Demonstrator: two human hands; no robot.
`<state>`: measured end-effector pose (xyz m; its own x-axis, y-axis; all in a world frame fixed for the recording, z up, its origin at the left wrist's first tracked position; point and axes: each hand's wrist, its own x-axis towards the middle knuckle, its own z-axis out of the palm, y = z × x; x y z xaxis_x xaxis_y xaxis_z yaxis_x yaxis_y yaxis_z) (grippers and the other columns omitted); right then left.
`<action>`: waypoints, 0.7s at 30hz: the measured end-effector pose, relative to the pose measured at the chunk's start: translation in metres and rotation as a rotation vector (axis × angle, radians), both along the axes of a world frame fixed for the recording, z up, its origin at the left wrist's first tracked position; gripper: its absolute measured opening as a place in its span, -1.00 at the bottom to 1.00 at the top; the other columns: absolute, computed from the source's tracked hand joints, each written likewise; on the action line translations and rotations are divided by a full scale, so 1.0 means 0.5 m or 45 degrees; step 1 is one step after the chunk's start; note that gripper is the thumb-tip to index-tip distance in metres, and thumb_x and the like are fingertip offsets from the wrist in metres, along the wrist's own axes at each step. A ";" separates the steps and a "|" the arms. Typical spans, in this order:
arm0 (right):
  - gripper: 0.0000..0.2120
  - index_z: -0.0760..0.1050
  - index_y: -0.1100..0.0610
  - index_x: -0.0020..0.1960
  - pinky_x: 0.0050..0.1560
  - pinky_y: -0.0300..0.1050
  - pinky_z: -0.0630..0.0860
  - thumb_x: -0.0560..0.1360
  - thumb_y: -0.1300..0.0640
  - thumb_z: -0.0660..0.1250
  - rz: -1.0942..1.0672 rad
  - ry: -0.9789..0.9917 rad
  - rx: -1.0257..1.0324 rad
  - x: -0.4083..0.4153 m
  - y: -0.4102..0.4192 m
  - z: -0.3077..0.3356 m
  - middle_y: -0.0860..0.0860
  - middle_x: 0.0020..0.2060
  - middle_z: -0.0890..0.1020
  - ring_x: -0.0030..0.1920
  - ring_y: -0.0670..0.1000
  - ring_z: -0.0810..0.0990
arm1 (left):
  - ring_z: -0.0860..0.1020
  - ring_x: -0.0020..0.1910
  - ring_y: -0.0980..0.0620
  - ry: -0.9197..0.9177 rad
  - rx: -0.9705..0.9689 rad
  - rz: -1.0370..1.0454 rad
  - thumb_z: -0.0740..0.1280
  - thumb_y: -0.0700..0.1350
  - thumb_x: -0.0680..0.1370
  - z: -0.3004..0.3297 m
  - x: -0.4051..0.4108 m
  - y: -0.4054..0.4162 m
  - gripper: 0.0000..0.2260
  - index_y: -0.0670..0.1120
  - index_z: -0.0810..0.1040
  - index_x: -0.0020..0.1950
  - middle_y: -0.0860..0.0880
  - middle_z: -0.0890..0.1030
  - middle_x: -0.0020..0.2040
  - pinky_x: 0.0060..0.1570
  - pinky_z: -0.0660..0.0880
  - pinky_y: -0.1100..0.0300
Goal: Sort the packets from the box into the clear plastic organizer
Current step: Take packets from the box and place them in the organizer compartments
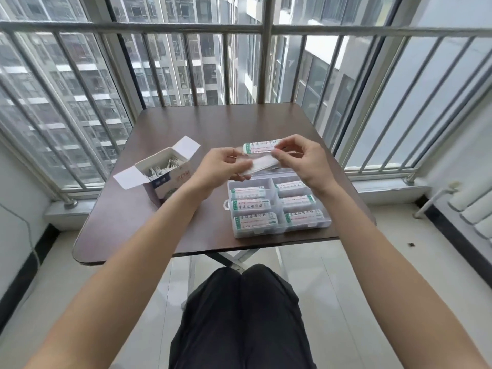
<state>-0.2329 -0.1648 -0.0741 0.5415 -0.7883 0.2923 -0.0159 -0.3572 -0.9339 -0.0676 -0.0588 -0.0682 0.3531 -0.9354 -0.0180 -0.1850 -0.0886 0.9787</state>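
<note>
An open white cardboard box point(165, 173) with several small packets inside stands on the left of the table. The clear plastic organizer point(277, 207) lies at the front right, and several compartments hold white packets with green ends. Above its far edge my left hand point(225, 165) holds one end of a blurred white packet point(262, 165). My right hand point(303, 161) pinches a second packet point(262, 147) with green end and printed text, held just above the first. Both packets are lifted off the table.
The dark brown folding table point(213, 123) stands against a metal balcony railing point(239, 29). My knees in black trousers point(239, 315) sit below its front edge. A white radiator point(474, 203) is at the right wall.
</note>
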 end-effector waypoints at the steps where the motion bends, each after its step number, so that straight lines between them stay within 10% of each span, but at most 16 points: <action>1: -0.93 0.57 0.15 -0.11 -0.09 -0.12 0.61 0.44 0.18 0.44 -0.009 -0.009 0.038 -0.005 -0.003 -0.004 0.13 -0.18 0.66 -0.19 0.01 0.65 | 0.62 -0.42 0.12 -0.051 0.007 0.012 0.37 -0.27 0.50 -0.008 0.001 0.000 -0.91 -0.20 0.53 -0.02 -0.06 0.61 -0.25 -0.34 0.55 0.33; 13: -0.94 0.51 0.26 -0.10 -0.39 -0.31 0.49 0.51 0.25 0.34 0.131 0.353 0.107 0.018 -0.026 -0.053 0.08 -0.30 0.65 -0.41 -0.11 0.60 | 0.65 -0.17 -0.13 -0.397 -0.277 0.422 0.41 -0.16 0.49 -0.076 0.051 0.048 -0.87 0.01 0.51 -0.04 -0.10 0.64 -0.11 -0.12 0.60 -0.03; 21: -0.79 0.57 0.15 -0.08 -0.30 -0.18 0.50 0.55 0.02 0.27 0.235 0.955 -0.261 0.066 -0.012 -0.050 -0.03 -0.18 0.68 -0.42 -0.09 0.52 | 0.63 -0.23 0.01 -0.553 -0.250 0.432 0.42 -0.16 0.48 -0.092 0.047 0.043 -0.87 -0.01 0.52 -0.03 -0.04 0.64 -0.11 -0.18 0.59 0.16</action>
<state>-0.1999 -0.1708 -0.0992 0.7678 -0.6366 -0.0723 -0.5378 -0.5790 -0.6128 -0.0444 -0.0374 -0.1140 0.5700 -0.7398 0.3575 -0.5656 -0.0377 0.8238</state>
